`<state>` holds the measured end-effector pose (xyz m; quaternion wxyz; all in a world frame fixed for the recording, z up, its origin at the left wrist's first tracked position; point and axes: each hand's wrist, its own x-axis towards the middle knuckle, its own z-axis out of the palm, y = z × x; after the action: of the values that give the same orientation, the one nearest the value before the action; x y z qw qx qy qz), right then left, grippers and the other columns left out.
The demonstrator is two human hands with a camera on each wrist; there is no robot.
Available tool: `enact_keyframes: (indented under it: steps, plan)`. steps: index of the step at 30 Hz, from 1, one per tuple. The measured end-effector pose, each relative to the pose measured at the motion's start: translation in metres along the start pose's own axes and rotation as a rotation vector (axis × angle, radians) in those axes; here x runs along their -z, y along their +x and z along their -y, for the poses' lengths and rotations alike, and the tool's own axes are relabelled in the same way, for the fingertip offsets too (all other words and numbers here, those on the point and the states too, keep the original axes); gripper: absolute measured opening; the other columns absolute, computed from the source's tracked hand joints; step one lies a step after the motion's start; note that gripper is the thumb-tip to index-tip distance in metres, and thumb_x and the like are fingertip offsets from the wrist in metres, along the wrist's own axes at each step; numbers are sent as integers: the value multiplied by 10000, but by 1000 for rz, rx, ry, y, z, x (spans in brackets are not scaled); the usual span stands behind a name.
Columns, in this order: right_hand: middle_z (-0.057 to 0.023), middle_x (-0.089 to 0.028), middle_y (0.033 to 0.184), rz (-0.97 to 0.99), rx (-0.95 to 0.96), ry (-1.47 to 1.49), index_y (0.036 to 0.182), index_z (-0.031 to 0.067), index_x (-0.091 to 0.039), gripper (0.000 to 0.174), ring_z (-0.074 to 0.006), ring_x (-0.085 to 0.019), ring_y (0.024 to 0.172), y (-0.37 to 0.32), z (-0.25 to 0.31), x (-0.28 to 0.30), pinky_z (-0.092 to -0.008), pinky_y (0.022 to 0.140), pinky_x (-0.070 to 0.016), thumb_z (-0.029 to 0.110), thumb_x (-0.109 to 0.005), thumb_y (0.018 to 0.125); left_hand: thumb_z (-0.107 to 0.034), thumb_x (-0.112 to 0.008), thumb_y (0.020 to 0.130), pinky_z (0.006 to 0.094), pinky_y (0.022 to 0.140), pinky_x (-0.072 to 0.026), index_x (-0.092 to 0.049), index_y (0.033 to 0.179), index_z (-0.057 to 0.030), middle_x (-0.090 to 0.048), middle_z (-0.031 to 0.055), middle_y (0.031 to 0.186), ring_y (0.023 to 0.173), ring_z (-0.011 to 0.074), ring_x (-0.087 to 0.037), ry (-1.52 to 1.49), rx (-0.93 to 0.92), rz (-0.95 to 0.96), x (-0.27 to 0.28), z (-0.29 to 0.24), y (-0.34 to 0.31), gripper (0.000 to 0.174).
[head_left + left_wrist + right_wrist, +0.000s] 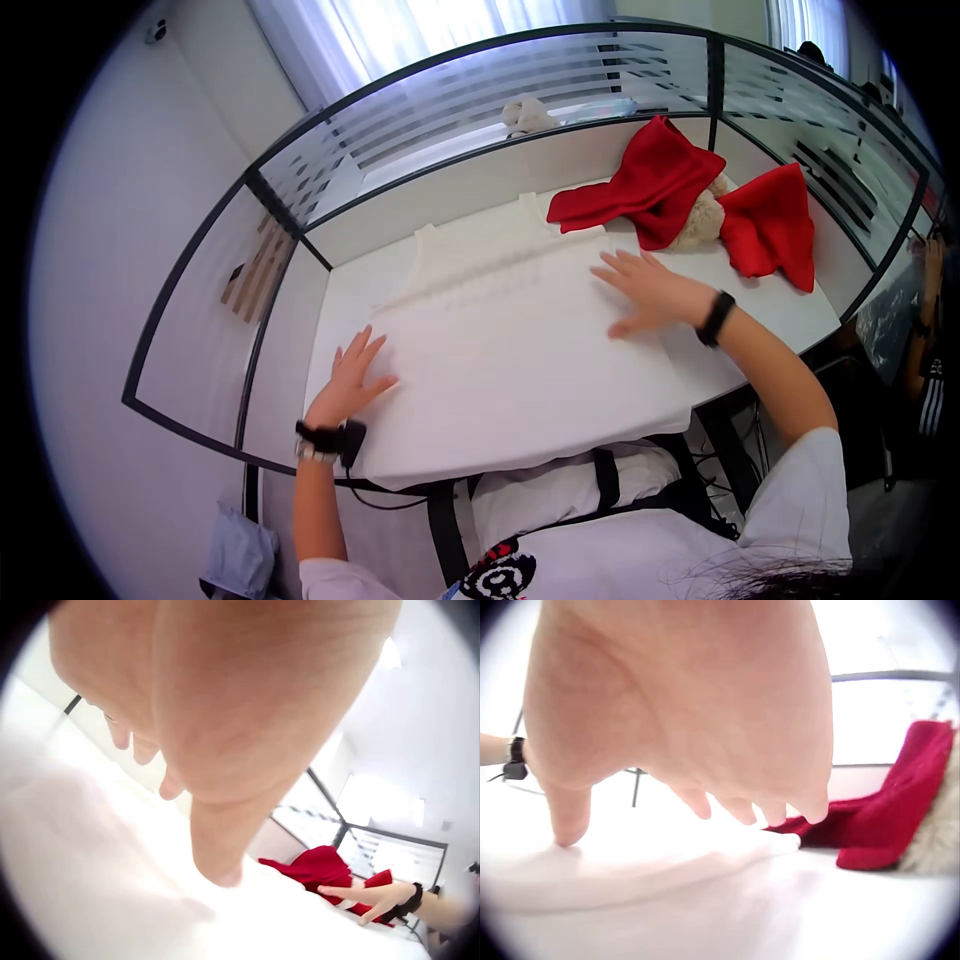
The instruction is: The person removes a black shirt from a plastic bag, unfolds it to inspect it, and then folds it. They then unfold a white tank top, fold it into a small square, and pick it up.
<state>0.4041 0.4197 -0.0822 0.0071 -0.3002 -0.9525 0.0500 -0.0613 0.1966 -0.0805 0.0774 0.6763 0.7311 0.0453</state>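
A white sleeveless top (pixel 520 360) lies spread on the white tabletop, its two shoulder straps toward the back panel and its lower hem at the front edge. A crease crosses its upper part, where faint lettering shows. My left hand (pixel 347 383) is at its left edge, fingers spread and pointing away from me. Over at the right edge, my right hand (pixel 655 293) has its fingers extended toward the upper left. In the right wrist view the thumb (pixel 570 817) reaches down close to the white fabric. Neither hand grips anything.
Red cloth (pixel 655 185) lies at the back right around a beige fluffy plush toy (pixel 700 220), with another red piece (pixel 775 225) beside it. A black-framed panel (pixel 470 75) encloses the table's back and sides. A grey cloth bag (pixel 240 555) hangs at lower left.
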Motion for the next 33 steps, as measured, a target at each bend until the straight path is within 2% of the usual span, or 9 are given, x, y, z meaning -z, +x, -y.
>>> enact_keyframes:
  steps: [4, 8, 10, 12, 16, 18, 26, 30, 33]
  plan:
    - [-288, -352, 1569, -42, 97, 217, 1541, 8, -339, 1002, -440, -295, 1485, -74, 18, -16, -536, 1209, -252, 627, -702, 842, -210, -642, 976, 515, 1222, -217, -527, 1432, -72, -508, 161, 1507, 1422, 323, -449, -259, -35, -187, -7, -3, -82, 490]
    - [-246, -317, 1600, -65, 171, 201, 1530, 49, -376, 932, -391, -324, 1481, -144, 70, 1, -548, 1209, -259, 506, -773, 821, -26, -633, 897, 435, 1183, -326, -485, 1448, -12, -451, 218, 1534, 1429, 389, -419, -309, -32, -352, -37, -30, -163, 571]
    - [-195, -337, 1597, -153, 129, 27, 1511, 93, -412, 930, -355, -342, 1475, -158, 85, -13, -535, 1229, -234, 367, -844, 734, 94, -526, 835, 483, 1184, -325, -419, 1499, -27, -416, 211, 1550, 1430, 405, -401, -218, 14, -396, -52, -49, -182, 683]
    - [-179, -402, 1557, -157, 134, -209, 1476, 96, -448, 767, -324, -388, 1452, -168, 84, -31, -523, 1219, -272, 226, -765, 789, 94, -536, 851, 531, 1172, -338, -443, 1475, -37, -448, 207, 1519, 1401, 397, -436, 177, 34, -430, -76, -48, -187, 644]
    - [-156, -501, 1480, -362, 180, -302, 1398, 89, -528, 583, -297, -482, 1386, -165, 66, -61, -494, 1185, -351, 86, -649, 828, 64, -583, 849, 544, 1139, -388, -523, 1374, -49, -500, 178, 1464, 1339, 360, -508, 377, -52, -529, -93, -40, -174, 540]
    - [-146, -571, 1408, -495, 210, -153, 1325, 77, -594, 469, -294, -557, 1315, -164, 61, -67, -472, 1141, -418, 32, -576, 858, 82, -569, 838, 532, 1119, -412, -547, 1347, -43, -534, 157, 1426, 1310, 347, -532, 349, -119, -569, -95, -37, -164, 524]
    - [-105, -654, 1294, -584, 277, -171, 1195, 81, -684, 367, -266, -636, 1210, -166, 65, -63, -414, 1043, -512, 60, -632, 833, 61, -623, 827, 496, 1032, -491, -635, 1249, -32, -616, 145, 1334, 1226, 346, -595, 311, -199, -672, -102, -31, -162, 432]
    - [-96, -716, 1160, -711, 257, -53, 1034, 59, -726, 250, -276, -688, 1104, -171, 64, -64, -387, 914, -578, 54, -683, 788, 92, -646, 793, 469, 1000, -512, -682, 1162, -54, -653, 144, 1279, 1187, 357, -623, 192, -186, -739, -107, -33, -182, 398]
    - [-85, -729, 1116, -669, 232, 90, 947, 51, -708, 235, -286, -699, 1083, -170, 66, -52, -380, 869, -588, -67, -672, 747, 139, -614, 769, 442, 989, -511, -698, 1086, -49, -681, 123, 1226, 1178, 352, -625, 6, -105, -782, -98, -47, -194, 378]
